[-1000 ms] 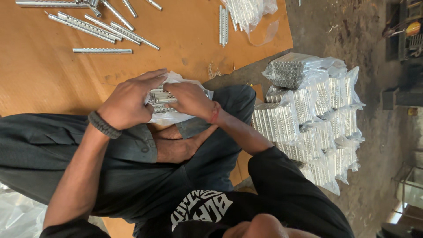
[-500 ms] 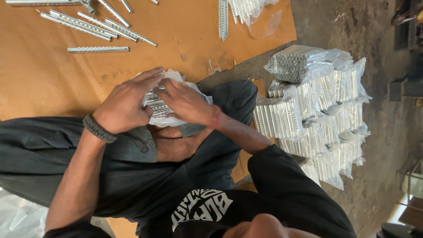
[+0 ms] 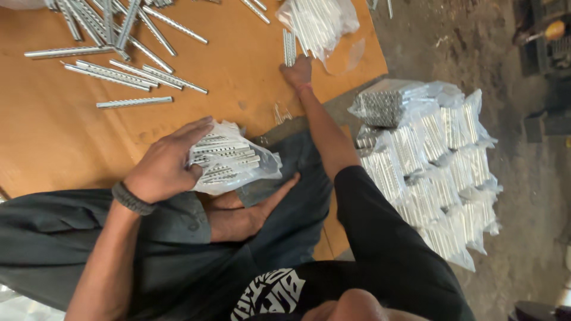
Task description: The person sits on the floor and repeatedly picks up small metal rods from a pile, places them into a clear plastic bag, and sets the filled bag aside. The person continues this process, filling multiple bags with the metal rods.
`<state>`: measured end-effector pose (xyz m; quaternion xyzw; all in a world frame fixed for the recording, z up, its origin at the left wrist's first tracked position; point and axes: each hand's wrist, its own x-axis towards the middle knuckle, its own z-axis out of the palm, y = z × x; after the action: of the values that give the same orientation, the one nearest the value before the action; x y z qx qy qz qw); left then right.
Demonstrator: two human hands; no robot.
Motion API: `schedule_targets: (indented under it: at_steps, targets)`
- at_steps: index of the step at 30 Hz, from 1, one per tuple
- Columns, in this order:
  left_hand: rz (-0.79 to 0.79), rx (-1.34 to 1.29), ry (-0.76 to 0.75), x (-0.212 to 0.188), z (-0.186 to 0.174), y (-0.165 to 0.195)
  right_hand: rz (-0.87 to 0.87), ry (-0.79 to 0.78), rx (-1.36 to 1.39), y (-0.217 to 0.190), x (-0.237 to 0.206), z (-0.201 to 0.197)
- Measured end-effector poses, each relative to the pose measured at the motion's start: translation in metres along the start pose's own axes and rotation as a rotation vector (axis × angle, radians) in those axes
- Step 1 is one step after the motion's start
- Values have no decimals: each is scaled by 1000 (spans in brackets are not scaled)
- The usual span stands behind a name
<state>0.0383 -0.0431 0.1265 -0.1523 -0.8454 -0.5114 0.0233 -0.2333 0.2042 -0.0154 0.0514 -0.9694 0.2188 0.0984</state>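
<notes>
Left hand [image 3: 163, 169] clasps a clear bag of perforated metal strips [image 3: 229, 159] at centre frame, propped on the lap to steady it. Right hand [image 3: 297, 71] is stretched to upper centre, touching a small bundle of strips [image 3: 289, 46] on the orange board [image 3: 238, 77]; I cannot tell its grip. Packed bags [image 3: 428, 160] are stacked at right.

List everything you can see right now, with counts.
board: one, orange-brown, under the work
loose metal strips: many, silver, scattered on the board's far left
small bunch of strips: one, silver, beside the right hand
open bag: one, clear, strips inside, far edge of the board
filled bag: one, clear, over the lap
stacked bags: many, clear, on the floor to the right
left hand: grips the filled bag
right hand: on the board
</notes>
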Motion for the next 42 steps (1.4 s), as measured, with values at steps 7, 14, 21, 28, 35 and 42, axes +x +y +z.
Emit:
schedule_targets:
  at_steps: [7, 14, 21, 28, 35, 42]
  targets:
    - [-70, -39, -30, 7, -1, -4, -199, -335, -120, -51, -21, 17]
    - [-199, -73, -105, 8, 0, -8, -662, -449, 304, -159, -63, 53]
    - [-27, -51, 2, -5, -6, -11, -599, -549, -102, -189, -85, 73]
    - [16, -6, -4, -20, -10, -13, -517, -460, 231, -145, -91, 31]
    - [34, -7, 4, -13, -6, -4, -166, -350, 1047, -98, -113, -7]
    - [-155, -100, -56, -1, 7, 13, -203, -197, 1005, -62, -115, 20]
